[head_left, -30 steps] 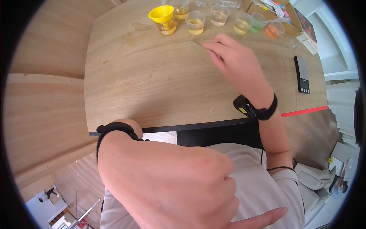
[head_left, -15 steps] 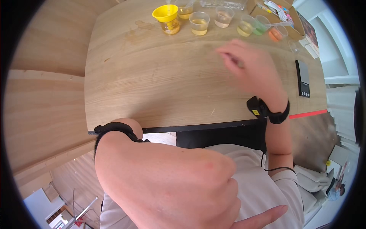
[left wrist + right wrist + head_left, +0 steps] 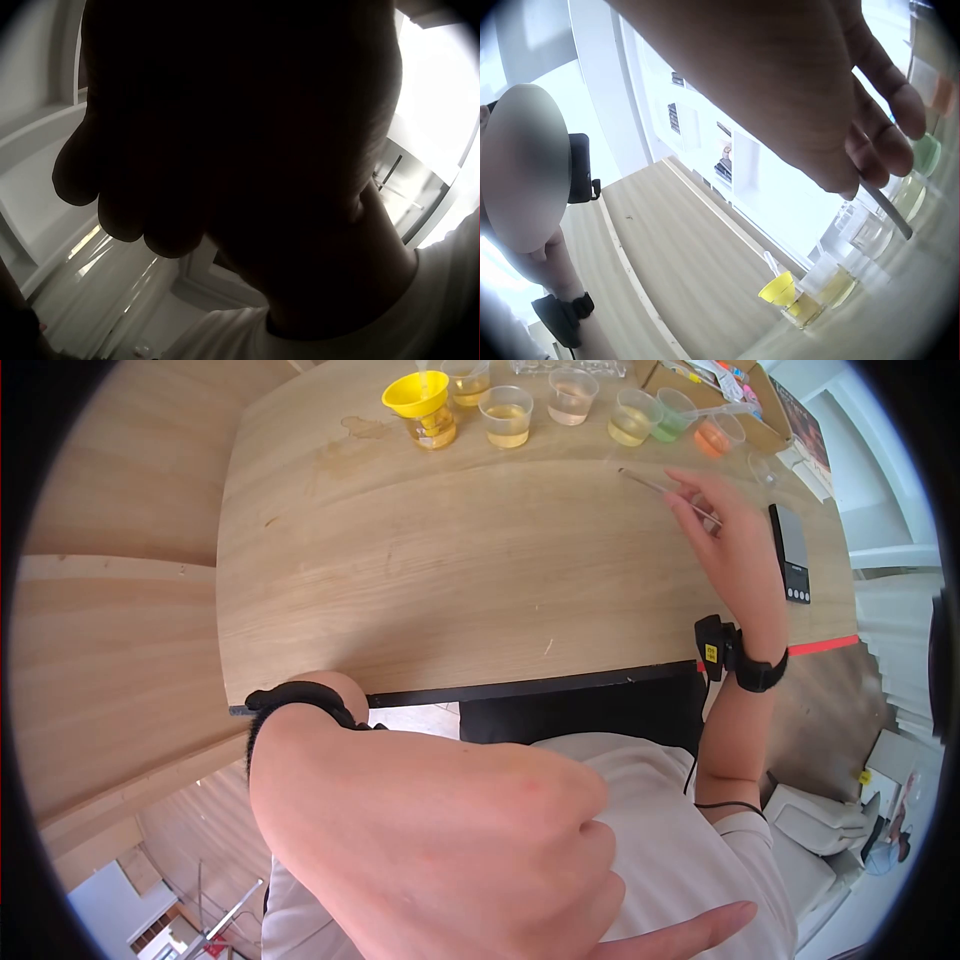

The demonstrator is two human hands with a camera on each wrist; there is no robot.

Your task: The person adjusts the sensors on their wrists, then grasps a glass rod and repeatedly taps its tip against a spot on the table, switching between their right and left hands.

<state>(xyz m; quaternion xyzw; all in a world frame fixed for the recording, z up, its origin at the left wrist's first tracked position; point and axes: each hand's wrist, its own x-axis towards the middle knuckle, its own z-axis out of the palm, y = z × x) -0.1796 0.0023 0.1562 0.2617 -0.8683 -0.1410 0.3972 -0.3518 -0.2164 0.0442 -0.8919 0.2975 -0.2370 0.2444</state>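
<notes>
With my right hand (image 3: pixel 738 545) pinching 1 thin rod (image 3: pixel 648 483), I judge this a carrying step, calling next for clearance from the far cups (image 3: pixel 507 426); my left hand's (image 3: pixel 470 820) grip I can't tell.

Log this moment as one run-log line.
right hand: holds thin rod | left hand: near head camera, grip unclear | yellow funnel: atop cup of amber liquid | scale: on table

- The left hand (image 3: pixel 232 120), a near-black silhouette, fills the upper middle; three rounded finger ends point down at left.
- A white round-necked fabric shirt (image 3: pixel 442 285) curves round a shadowed neck (image 3: pixel 322 296) below.
- Pale, slanting folded curtains (image 3: pixel 105 292) hang at lower left, under white flat-faced panels (image 3: pixel 37 180).
- Bright white glare (image 3: pixel 439 97) fills the upper right.
</notes>
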